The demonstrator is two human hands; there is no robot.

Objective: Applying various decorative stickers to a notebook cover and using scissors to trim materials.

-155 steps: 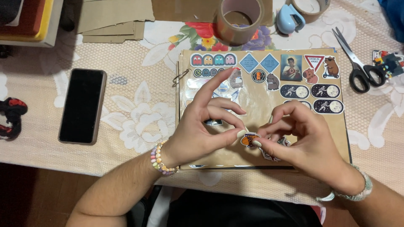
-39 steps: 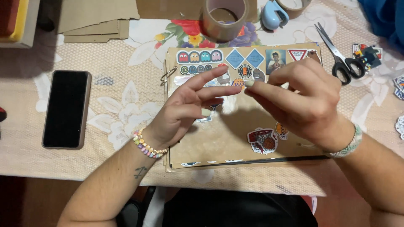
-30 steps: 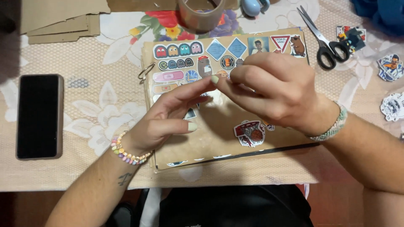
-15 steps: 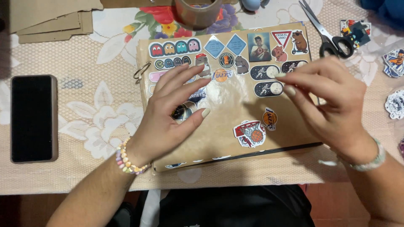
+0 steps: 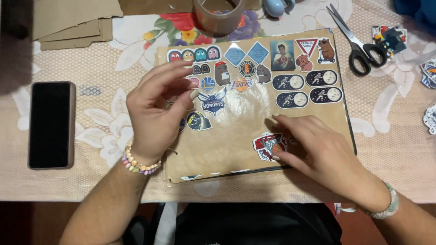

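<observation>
A brown album page (image 5: 236,136) lies open on the table, with several stickers along its top and middle. My left hand (image 5: 156,113), with a bead bracelet on the wrist, hovers over the page's left part; its fingers are curled and apart and hold nothing. My right hand (image 5: 318,152) rests on the page's lower right. Its fingertips touch a loose basketball-hoop sticker (image 5: 267,146), and smaller stickers lie partly hidden under the fingers.
A black phone (image 5: 51,124) lies to the left on the floral lace tablecloth. A roll of brown tape (image 5: 218,18) stands behind the page, scissors (image 5: 359,50) lie at the back right, brown card pieces (image 5: 68,22) at the back left, and loose stickers (image 5: 429,75) at the right edge.
My right hand has come down from the page's upper right to the loose stickers at its lower right. My left hand has lifted its fingers off the page.
</observation>
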